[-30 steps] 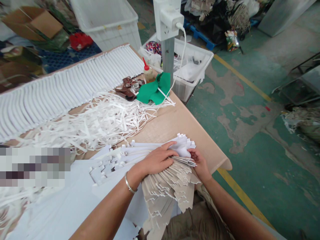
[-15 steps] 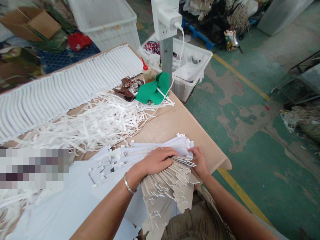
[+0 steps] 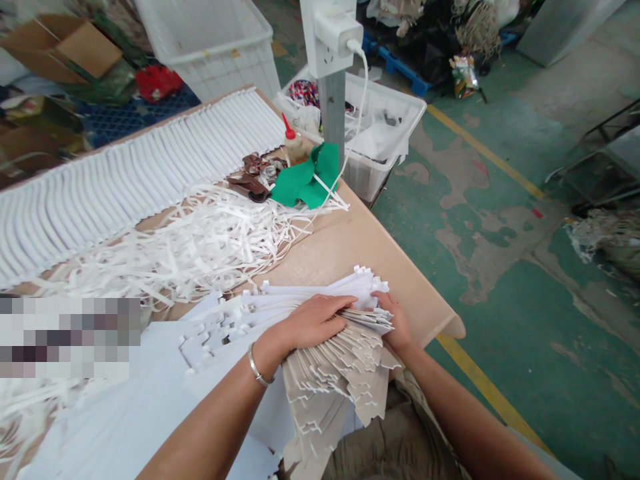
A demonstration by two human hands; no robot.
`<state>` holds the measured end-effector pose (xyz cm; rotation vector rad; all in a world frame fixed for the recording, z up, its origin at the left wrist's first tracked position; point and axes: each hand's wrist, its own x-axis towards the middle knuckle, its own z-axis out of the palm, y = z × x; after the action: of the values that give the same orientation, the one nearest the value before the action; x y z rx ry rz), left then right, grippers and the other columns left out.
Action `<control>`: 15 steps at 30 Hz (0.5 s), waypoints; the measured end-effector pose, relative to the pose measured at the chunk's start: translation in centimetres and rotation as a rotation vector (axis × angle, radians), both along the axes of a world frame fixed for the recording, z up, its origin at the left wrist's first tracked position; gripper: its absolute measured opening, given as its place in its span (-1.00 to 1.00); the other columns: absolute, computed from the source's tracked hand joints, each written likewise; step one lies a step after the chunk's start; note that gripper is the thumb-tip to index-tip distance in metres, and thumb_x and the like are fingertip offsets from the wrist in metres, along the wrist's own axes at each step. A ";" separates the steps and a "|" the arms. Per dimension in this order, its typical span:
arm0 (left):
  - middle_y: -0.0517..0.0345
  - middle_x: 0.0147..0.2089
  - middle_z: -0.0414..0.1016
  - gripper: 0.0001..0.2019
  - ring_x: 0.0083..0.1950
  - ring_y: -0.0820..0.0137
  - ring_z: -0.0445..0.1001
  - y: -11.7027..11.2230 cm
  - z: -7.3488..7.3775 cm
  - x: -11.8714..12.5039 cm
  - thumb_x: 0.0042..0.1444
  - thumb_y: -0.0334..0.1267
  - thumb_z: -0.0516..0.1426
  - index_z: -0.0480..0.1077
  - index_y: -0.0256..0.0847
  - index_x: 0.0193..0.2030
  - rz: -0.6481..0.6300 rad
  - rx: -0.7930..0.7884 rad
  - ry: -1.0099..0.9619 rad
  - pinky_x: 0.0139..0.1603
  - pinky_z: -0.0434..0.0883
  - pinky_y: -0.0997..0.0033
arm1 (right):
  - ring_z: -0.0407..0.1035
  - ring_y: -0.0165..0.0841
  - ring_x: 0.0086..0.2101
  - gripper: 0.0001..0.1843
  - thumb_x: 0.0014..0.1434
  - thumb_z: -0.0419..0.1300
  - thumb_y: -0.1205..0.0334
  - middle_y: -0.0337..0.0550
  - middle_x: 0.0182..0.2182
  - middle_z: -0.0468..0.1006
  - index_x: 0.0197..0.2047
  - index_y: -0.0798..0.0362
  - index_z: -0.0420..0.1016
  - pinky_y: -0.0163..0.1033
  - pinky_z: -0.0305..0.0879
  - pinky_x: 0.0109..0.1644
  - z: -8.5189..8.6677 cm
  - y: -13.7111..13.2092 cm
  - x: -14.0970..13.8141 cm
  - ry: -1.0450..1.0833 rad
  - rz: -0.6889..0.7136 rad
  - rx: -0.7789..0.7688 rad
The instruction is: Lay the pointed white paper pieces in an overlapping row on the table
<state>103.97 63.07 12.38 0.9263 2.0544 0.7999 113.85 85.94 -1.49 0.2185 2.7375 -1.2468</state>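
Note:
A fanned stack of die-cut cardboard sheets, white on one face and grey on the other, lies at the near edge of the wooden table. My left hand rests palm down on top of the stack, fingers together and pressing the sheets. My right hand grips the stack's right end, fingers curled round the notched sheet edges. A metal bangle sits on my left wrist.
A heap of white paper strips covers the table's middle. Behind it lies a long row of overlapped white pieces. A green cloth, a glue bottle, a metal post with a socket and white crates stand beyond.
My right hand has slid a little closer along the stack's right end and lowered the lifted top sheets. My left hand stays pressed on the stack.

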 end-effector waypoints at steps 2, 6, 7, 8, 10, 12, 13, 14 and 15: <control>0.17 0.26 0.46 -0.59 0.21 0.22 0.44 0.0 -0.1 0.0 0.25 -0.25 -0.02 0.38 -0.03 0.21 -0.029 0.030 -0.014 0.28 0.29 0.21 | 0.43 -0.22 -0.18 -0.66 0.12 0.21 0.14 -0.03 -0.10 0.51 -0.03 0.01 0.54 -0.14 0.36 -0.06 0.4 -0.1 0.3 0.028 -0.031 -0.133; 0.20 0.43 0.24 -0.60 0.32 0.19 0.35 -0.1 -0.1 -0.2 0.27 -0.23 0.00 0.38 0.03 0.22 -0.017 0.009 -0.018 0.30 0.28 0.16 | 0.46 -0.22 -0.22 -0.59 0.10 0.29 0.02 -0.09 -0.20 0.58 0.00 -0.02 0.45 -0.12 0.39 -0.08 2.2 -0.1 0.9 -0.045 -0.185 -0.671; 0.20 0.44 0.23 -0.60 0.32 0.19 0.35 -0.1 -0.1 -0.2 0.26 -0.23 0.00 0.37 0.04 0.22 -0.011 0.007 -0.017 0.30 0.28 0.15 | 0.47 -0.24 -0.26 -0.55 0.13 0.27 -0.02 -0.11 -0.24 0.60 0.04 -0.03 0.41 -0.14 0.40 -0.13 2.5 0.0 0.9 -0.096 -0.254 -0.768; 0.20 0.41 0.28 -0.60 0.30 0.19 0.37 0.0 0.0 -0.3 0.26 -0.23 0.01 0.37 0.04 0.22 -0.012 0.010 -0.019 0.30 0.28 0.16 | 0.47 -0.26 -0.32 -0.52 0.17 0.23 -0.07 -0.12 -0.29 0.61 0.08 -0.04 0.37 -0.16 0.40 -0.19 2.7 0.1 0.9 -0.143 -0.326 -0.824; 0.20 0.27 0.46 -0.62 0.20 0.23 0.45 0.1 0.1 -0.3 0.26 -0.25 0.00 0.39 0.02 0.19 -0.025 0.015 -0.030 0.26 0.30 0.19 | 0.44 -0.28 -0.40 -0.48 0.23 0.15 -0.13 -0.16 -0.37 0.59 0.14 -0.01 0.33 -0.19 0.37 -0.28 2.6 0.2 0.6 -0.183 -0.400 -0.797; 0.18 0.13 0.54 -0.63 0.10 0.23 0.49 0.2 0.1 -0.4 0.24 -0.26 0.01 0.41 -0.01 0.15 -0.019 0.006 -0.030 0.19 0.34 0.20 | 0.42 -0.29 -0.40 -0.46 0.23 0.15 -0.09 -0.17 -0.39 0.57 0.17 0.02 0.36 -0.19 0.36 -0.27 1.8 0.4 0.1 -0.156 -0.331 -0.621; 0.16 0.10 0.55 -0.64 0.09 0.23 0.48 0.3 0.1 -0.4 0.23 -0.27 0.02 0.42 -0.03 0.13 -0.009 0.004 -0.026 0.17 0.36 0.20 | 0.42 -0.28 -0.37 -0.48 0.20 0.18 -0.05 -0.16 -0.35 0.57 0.16 0.02 0.40 -0.18 0.36 -0.23 1.3 0.5 -0.2 -0.132 -0.261 -0.507; 0.14 0.10 0.54 -0.65 0.09 0.22 0.47 0.3 0.1 -0.3 0.22 -0.27 0.03 0.42 -0.05 0.12 0.002 0.007 -0.020 0.17 0.36 0.20 | 0.43 -0.27 -0.31 -0.50 0.16 0.22 0.02 -0.13 -0.29 0.57 0.14 0.00 0.44 -0.17 0.36 -0.17 0.8 0.5 -0.5 -0.107 -0.194 -0.394; 0.12 0.11 0.53 -0.66 0.11 0.21 0.46 0.3 0.1 -0.3 0.21 -0.27 0.03 0.41 -0.07 0.11 0.013 0.013 -0.014 0.17 0.36 0.20 | 0.42 -0.25 -0.27 -0.53 0.12 0.24 0.08 -0.12 -0.23 0.57 0.10 -0.02 0.48 -0.16 0.35 -0.12 0.3 0.5 -0.8 -0.087 -0.140 -0.299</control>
<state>103.67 63.35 12.50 0.9129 2.0472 0.8256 113.09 86.43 -1.16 0.4269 2.4585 -1.6197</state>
